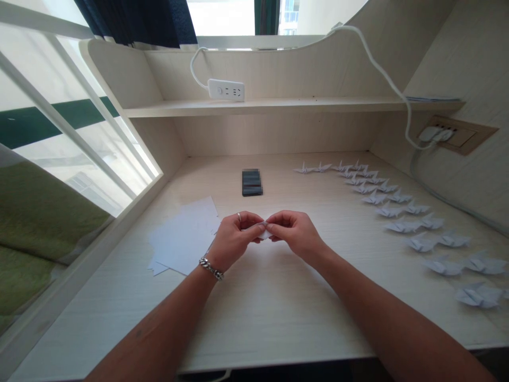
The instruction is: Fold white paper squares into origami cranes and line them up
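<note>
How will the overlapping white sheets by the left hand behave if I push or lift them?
The white sheets look thin, so probably light and floppy when lifted. Their edges overlap unevenly, so a push may slide some apart.

Two hands [234, 236], one folded paper [265, 234], one power strip [226, 90], over a dozen cranes [479, 295] show.

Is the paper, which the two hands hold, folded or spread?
Folded, it seems: the paper between the left hand and the right hand shows only as a small, compact piece. The hands hide its exact shape.
</note>
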{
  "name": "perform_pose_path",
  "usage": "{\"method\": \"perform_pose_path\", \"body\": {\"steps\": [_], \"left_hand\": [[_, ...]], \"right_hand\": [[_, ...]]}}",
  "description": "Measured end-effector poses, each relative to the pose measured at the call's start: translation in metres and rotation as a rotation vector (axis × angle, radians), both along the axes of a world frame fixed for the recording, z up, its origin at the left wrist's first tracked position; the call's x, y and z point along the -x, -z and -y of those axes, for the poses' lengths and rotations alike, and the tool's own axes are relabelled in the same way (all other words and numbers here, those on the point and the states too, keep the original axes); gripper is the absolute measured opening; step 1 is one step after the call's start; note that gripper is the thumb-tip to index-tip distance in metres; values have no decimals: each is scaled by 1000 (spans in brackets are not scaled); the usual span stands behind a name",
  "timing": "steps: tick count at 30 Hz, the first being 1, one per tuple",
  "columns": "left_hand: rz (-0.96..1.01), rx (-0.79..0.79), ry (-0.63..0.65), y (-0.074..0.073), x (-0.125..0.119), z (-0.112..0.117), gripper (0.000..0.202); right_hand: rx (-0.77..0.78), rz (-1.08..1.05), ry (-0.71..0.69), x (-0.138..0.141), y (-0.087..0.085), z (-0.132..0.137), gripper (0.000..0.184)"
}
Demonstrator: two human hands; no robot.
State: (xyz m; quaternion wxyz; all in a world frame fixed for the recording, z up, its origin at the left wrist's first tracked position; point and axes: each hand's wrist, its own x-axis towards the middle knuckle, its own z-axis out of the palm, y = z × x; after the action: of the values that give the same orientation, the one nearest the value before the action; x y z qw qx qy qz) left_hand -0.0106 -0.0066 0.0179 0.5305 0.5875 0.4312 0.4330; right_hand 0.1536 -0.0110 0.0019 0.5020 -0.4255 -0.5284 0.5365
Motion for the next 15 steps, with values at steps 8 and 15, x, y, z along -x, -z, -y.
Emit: {"method": "perform_pose_path", "body": {"steps": [8,15], "left_hand": [[12,-3,-11,-2,-1,1,15],[1,-37,-47,-2,-2,2,6]], "right_hand": [[99,-72,-8,0,-4,3,16],[163,-187,-21,0,-4,2,14]]}}
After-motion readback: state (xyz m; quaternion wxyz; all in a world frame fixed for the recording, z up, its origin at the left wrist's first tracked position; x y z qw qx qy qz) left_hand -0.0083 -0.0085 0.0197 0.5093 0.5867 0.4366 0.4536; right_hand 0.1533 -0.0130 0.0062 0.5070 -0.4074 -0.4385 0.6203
